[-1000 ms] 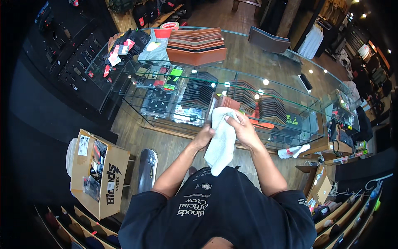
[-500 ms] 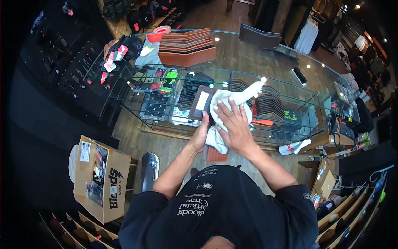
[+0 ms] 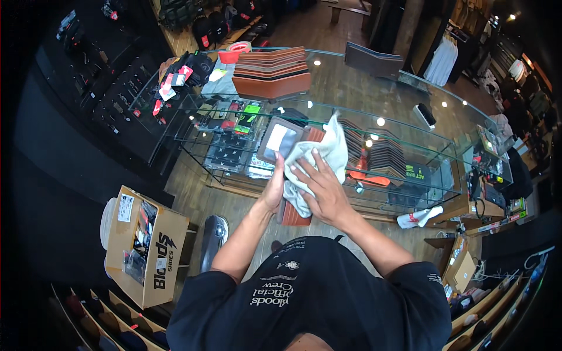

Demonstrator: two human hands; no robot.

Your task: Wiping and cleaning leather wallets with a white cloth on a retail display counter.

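An open brown leather wallet [image 3: 280, 140] with a clear window pocket is held upright above the glass counter by my left hand [image 3: 273, 190], which grips its lower left edge. My right hand [image 3: 321, 188] lies flat, fingers spread, pressing a white cloth [image 3: 323, 153] against the wallet's right half. The cloth drapes over the wallet and rises to a point at its top corner. The wallet's lower brown edge [image 3: 293, 215] shows beneath the cloth.
A glass display counter [image 3: 404, 105] holds a stack of brown wallets [image 3: 273, 75], a dark wallet [image 3: 372, 59] and a small black item [image 3: 425, 114]. Shelves below carry more wallets [image 3: 383, 155]. A cardboard box [image 3: 146, 245] stands at the lower left on the wooden floor.
The wallet has opened toward the left, showing its window pocket. My right hand has slid down and right over the cloth, and the cloth's tip has shifted.
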